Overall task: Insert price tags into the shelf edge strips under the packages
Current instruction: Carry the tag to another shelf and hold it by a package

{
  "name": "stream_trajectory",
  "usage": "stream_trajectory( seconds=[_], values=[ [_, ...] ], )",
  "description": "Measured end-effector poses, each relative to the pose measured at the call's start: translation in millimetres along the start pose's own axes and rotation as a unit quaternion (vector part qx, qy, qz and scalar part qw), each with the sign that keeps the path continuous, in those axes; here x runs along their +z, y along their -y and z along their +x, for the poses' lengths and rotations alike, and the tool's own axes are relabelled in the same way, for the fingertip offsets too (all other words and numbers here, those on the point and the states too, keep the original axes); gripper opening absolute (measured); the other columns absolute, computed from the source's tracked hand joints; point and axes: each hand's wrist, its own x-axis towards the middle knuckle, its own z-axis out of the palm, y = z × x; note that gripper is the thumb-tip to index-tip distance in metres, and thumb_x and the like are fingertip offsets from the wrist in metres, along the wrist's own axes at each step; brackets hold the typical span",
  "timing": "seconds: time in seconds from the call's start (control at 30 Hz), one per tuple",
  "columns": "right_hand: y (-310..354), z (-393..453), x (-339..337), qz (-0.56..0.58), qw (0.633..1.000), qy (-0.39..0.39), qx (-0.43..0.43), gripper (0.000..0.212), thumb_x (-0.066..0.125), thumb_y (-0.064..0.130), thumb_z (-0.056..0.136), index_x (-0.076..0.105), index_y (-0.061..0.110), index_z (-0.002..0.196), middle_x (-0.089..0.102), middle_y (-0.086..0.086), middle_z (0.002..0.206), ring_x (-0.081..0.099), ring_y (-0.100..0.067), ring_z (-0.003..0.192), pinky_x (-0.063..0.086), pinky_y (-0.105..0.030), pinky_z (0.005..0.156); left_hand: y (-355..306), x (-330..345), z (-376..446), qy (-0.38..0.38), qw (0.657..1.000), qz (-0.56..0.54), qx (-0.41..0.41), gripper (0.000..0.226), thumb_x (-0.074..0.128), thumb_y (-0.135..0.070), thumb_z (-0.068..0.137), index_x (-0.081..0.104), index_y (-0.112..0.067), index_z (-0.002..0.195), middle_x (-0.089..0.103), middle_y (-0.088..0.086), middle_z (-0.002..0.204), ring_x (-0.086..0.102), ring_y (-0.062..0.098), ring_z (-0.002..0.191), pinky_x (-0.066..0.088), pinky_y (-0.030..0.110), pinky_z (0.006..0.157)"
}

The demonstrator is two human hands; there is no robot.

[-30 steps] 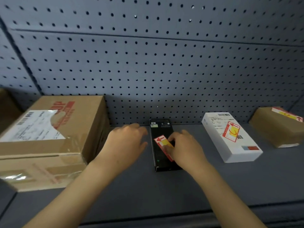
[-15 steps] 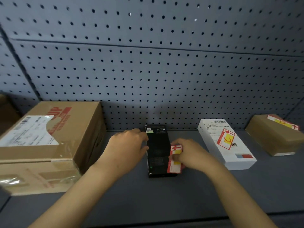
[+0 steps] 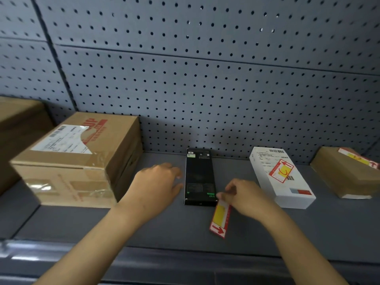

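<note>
Far left edge: part of a brown carton (image 3: 18, 128) is seen on the shelf (image 3: 164, 227), cut off by the frame.
Large carton: a taped cardboard box (image 3: 82, 161) with a white shipping label is stood on the left part of the shelf, against the pegboard back wall (image 3: 205, 89).
Left hand: the left hand (image 3: 156, 186) is held palm down between the large carton and the black box, fingers loosely bent, nothing gripped; whether the fingertips touch the black box cannot be told.
Black box: a slim black box (image 3: 199, 175) is laid flat at mid-shelf, its far end at the back wall.
Price tag: a red and yellow price tag (image 3: 220, 220) is pinched at its top end by the right hand (image 3: 244, 197), just beside the black box's near right corner, and hangs toward the shelf's front edge.
White box: a white box (image 3: 281, 177) with a red tag on top is laid right of the hand.
Right edge: a brown package (image 3: 345, 173) bearing another tag is seen.
Front edge: the shelf edge strip (image 3: 185, 262) runs along the bottom.
</note>
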Motion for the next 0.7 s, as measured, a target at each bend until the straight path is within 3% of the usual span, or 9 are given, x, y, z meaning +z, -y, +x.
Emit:
stream_trajectory(
  seconds=[0.17,0.3,0.4,0.6,0.7],
  values=[
    [7.3,-10.3,15.7,0.005,0.998,0.052,-0.024,0.053,0.066,0.053,0.079,0.056,0.015,0.115,0.064,-0.002,0.109,0.058,-0.011,0.085,0.048,-0.026,0.071,-8.5,-0.8,-6.8,-0.007,1.0,0.0,-0.01,0.026,0.047,-0.039,0.093,0.058,-0.03,0.114,0.061,-0.01,0.114,0.06,0.013,0.102,0.048,0.027,0.079],
    [2.0,-13.1,10.2,-0.021,0.996,0.083,-0.007,0.073,0.077,0.053,0.067,0.05,0.017,0.125,0.046,-0.004,0.127,0.053,-0.015,0.099,0.045,-0.027,0.082,-14.4,-3.0,-11.6,-0.006,1.0,-0.008,-0.008,0.027,0.048,-0.039,0.093,0.059,-0.029,0.116,0.061,-0.009,0.115,0.061,0.013,0.101,0.048,0.025,0.079],
    [-0.9,-14.8,3.3,-0.083,0.99,0.11,0.003,0.087,0.083,0.051,0.058,0.044,0.015,0.128,0.041,-0.005,0.127,0.052,-0.019,0.107,0.045,-0.029,0.089,-15.8,-3.6,-15.8,-0.003,1.0,-0.014,-0.013,0.027,0.049,-0.038,0.092,0.059,-0.03,0.116,0.062,-0.009,0.115,0.061,0.012,0.1,0.047,0.024,0.079],
    [-1.3,-9.8,2.7,-0.047,0.99,0.127,0.028,0.086,0.089,0.041,0.054,0.042,0.014,0.121,0.048,-0.006,0.121,0.053,-0.02,0.106,0.046,-0.03,0.082,-19.7,-4.1,-20.9,0.002,1.0,-0.011,-0.02,0.029,0.049,-0.04,0.093,0.059,-0.03,0.118,0.061,-0.01,0.116,0.061,0.011,0.099,0.048,0.024,0.08],
    [-4.7,-9.9,1.5,0.013,0.994,0.098,0.036,0.068,0.089,0.027,0.059,0.043,0.017,0.109,0.058,-0.004,0.109,0.057,-0.019,0.097,0.049,-0.031,0.077,-21.7,-5.2,-24.9,0.004,0.999,-0.016,-0.027,0.028,0.05,-0.038,0.092,0.059,-0.029,0.117,0.062,-0.009,0.115,0.061,0.012,0.099,0.048,0.026,0.08]
  ],
)
